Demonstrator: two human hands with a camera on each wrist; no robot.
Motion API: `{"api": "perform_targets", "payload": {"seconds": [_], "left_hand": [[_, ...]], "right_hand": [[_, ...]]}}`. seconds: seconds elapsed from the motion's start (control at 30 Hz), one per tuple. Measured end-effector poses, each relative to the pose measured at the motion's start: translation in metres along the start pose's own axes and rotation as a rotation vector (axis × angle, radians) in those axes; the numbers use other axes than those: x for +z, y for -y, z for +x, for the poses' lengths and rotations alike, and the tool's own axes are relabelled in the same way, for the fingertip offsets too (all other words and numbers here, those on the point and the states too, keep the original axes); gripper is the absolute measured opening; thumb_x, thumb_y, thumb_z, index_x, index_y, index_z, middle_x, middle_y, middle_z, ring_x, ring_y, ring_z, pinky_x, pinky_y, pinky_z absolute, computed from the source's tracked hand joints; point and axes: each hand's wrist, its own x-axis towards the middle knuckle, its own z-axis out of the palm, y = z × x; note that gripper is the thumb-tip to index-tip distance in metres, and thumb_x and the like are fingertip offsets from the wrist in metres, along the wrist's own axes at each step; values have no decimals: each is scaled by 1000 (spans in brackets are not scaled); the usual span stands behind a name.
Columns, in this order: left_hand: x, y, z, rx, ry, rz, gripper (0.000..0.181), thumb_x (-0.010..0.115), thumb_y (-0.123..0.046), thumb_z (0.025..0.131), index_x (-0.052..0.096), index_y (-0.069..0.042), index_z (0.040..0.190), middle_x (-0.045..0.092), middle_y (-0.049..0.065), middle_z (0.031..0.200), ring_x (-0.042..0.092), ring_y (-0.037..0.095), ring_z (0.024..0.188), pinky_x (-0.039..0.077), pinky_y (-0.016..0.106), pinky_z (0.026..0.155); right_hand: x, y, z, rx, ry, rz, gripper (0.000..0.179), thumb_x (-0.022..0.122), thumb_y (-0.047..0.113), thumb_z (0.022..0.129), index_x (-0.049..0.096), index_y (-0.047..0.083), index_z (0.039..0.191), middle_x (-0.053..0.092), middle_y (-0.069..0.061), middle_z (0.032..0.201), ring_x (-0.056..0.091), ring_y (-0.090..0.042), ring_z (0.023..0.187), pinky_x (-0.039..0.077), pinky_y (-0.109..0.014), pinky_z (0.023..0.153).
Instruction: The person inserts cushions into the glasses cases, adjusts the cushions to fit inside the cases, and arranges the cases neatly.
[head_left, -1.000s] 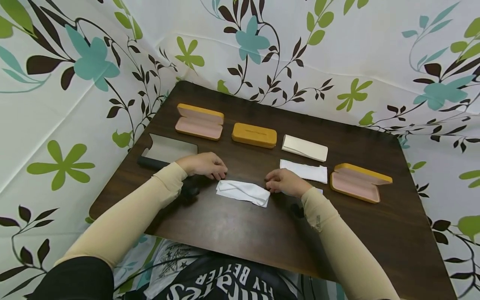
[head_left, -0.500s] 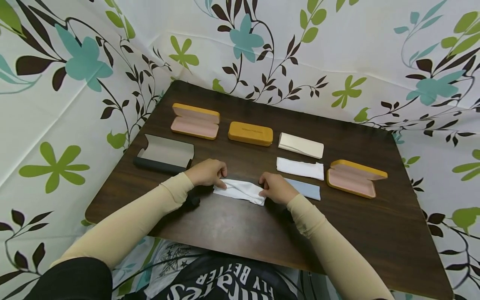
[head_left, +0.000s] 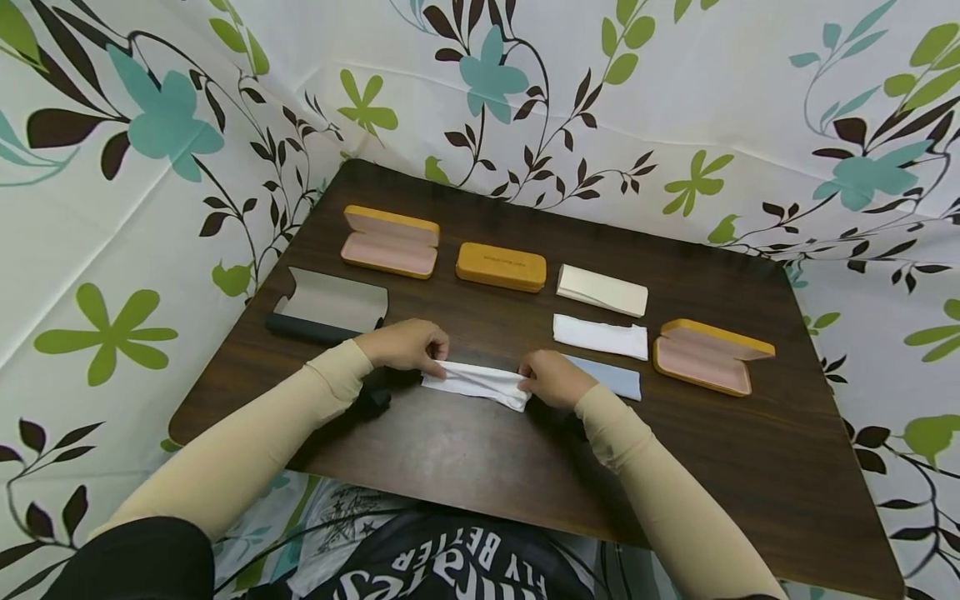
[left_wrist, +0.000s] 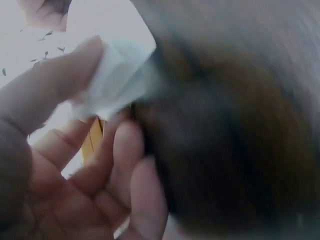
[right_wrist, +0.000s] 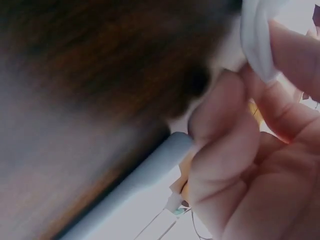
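Note:
A folded white cloth [head_left: 476, 380] stretches between both hands near the front middle of the table. At its left end my left hand [head_left: 407, 345] pinches the cloth between thumb and fingers; the left wrist view shows the white cloth [left_wrist: 117, 60] under the thumb. My right hand [head_left: 555, 379] pinches the other end, and the right wrist view has that cloth [right_wrist: 257, 42] between thumb and forefinger. Just beyond the right hand lies a folded light blue cloth [head_left: 611, 379], partly covered by it. Another folded white cloth [head_left: 600, 336] lies behind the blue one.
Around the hands stand an open dark case with grey lining [head_left: 337, 302], an open yellow case [head_left: 392, 242], a shut yellow case [head_left: 501, 267] and a cream folded case [head_left: 602, 290]. A second open yellow case [head_left: 708, 358] sits right. A patterned curtain [head_left: 570, 108] hangs behind the table.
Both hands have come to the cloth and now pinch its ends. The cloth is drawn a little to the left and straighter. The head view has shifted slightly.

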Motion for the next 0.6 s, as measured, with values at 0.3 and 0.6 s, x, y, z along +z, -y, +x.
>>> {"api": "perform_targets", "payload": {"seconds": [0.3,0.6], "left_hand": [[-7,18,-3,-28,86,-356,23,75,-8,93,54,-9,82,48,-3,65,40,10,60,37,24,58],[-5,26,1,-168,69,-649,31,69,-1,95,59,3,125,70,7,97,65,15,86,58,30,75]], "right_hand": [[-12,-8,2,-31,60,169,11,63,18,102,61,8,97,65,-1,87,54,-14,75,46,-33,68],[-10,-19,7,44,41,625,20,60,5,102,64,-5,119,70,-11,102,67,-18,93,58,-39,87]]}}
